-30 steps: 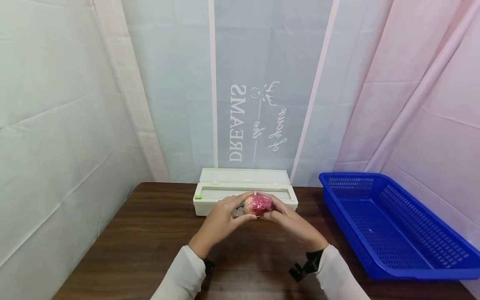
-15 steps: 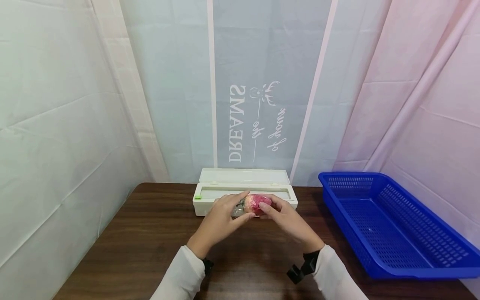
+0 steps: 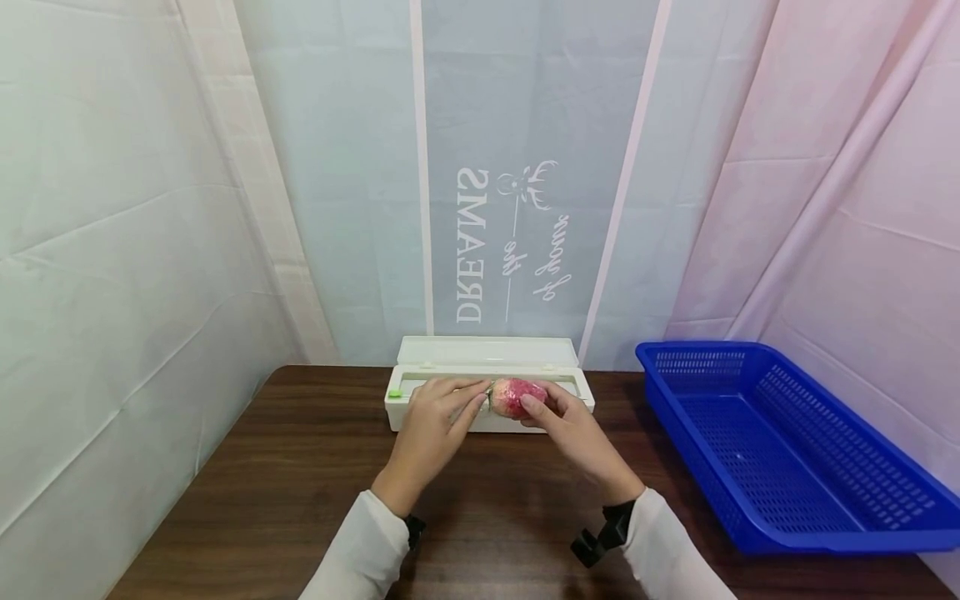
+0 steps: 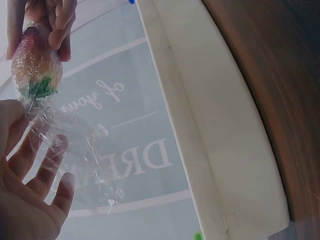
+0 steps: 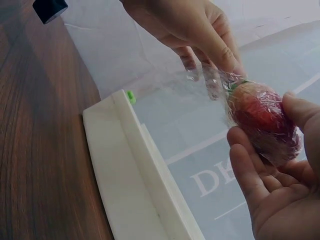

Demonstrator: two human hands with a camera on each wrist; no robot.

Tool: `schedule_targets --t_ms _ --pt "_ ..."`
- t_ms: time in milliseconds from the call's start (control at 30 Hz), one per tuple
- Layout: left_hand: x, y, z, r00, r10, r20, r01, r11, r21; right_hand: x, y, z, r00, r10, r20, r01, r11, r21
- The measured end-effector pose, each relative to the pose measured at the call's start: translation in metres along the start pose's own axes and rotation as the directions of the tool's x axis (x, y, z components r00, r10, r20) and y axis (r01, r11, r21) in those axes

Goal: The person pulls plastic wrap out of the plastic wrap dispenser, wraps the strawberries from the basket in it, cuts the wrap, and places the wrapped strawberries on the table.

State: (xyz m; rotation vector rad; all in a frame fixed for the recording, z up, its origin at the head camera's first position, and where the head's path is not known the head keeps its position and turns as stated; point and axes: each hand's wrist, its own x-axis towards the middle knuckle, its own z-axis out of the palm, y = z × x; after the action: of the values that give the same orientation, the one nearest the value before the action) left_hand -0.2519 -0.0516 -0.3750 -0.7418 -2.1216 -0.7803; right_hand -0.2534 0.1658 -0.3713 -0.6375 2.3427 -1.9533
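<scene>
A pink-and-yellow fruit [image 3: 513, 398] with green leaves at one end is wrapped in crinkled cling film [image 4: 90, 155]. My right hand [image 3: 573, 429] holds its pink end, thumb on the near side and fingers curled beneath. At the leafy end, my left hand [image 3: 435, 425] pinches the gathered film between thumb and forefinger; the other fingers spread loosely behind the trailing film, as the left wrist view shows. Both hands are raised in front of a white cling film dispenser [image 3: 480, 423], its clear lid standing up. A green slider [image 5: 131, 96] sits at the dispenser's left end.
A blue perforated plastic basket [image 3: 855, 546] stands on the right of the dark wooden table [image 3: 300, 467]. Pale fabric curtains [image 3: 360, 208] close in the back and both sides. Black camera straps [image 3: 618, 525] circle the wrists.
My left fingers have drawn together from around the loose film into a pinch at the leafy end. My right thumb has moved onto the fruit's near side, and the fruit has risen slightly.
</scene>
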Motion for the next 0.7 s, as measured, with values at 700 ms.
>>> schedule_targets --t_ms 700 --pt "-0.002 -0.004 0.000 0.989 -0.145 0.011 0.145 0.978 -0.149 0.000 0.004 0.014 0.988 -0.047 -0.150 0.070 0.986 0.154"
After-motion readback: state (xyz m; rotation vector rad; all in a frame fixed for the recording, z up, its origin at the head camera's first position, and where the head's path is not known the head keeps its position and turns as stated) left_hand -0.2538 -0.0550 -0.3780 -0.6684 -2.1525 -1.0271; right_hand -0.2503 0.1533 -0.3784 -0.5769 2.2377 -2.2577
